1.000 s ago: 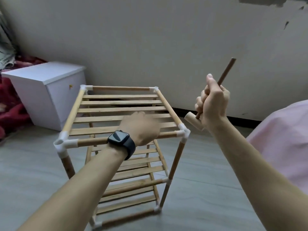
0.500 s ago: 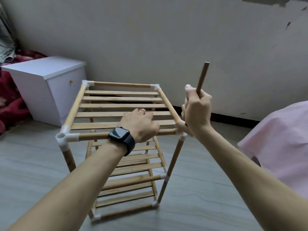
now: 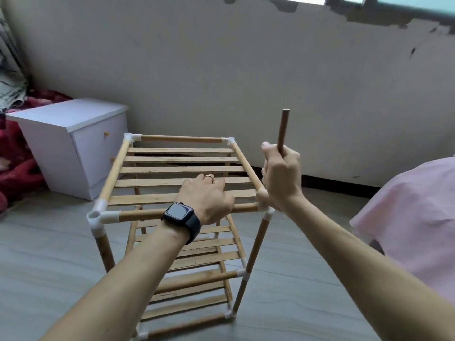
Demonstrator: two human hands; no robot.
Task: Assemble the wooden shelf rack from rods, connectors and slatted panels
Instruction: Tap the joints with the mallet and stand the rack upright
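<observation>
A three-tier wooden shelf rack (image 3: 177, 168) of rods, white connectors and slatted panels stands upright on the floor. My left hand (image 3: 205, 196), with a black watch on the wrist, grips the top tier's front rod (image 3: 138, 215). My right hand (image 3: 282, 178) grips a small wooden mallet by its dark handle (image 3: 282, 127), which points straight up. The mallet's pale head (image 3: 261, 194) sits against the front right corner connector (image 3: 267, 210), mostly hidden behind my hand.
A white bedside cabinet (image 3: 71, 143) stands at the back left, with red bedding (image 3: 17, 168) beside it. A worn wall runs behind the rack. My pink-clothed knee (image 3: 408, 217) is at the right. Grey floor (image 3: 49, 254) surrounds the rack.
My right hand has swung the mallet down from the raised position at the right onto the front right corner of the rack. My left hand has stayed on the front rod.
</observation>
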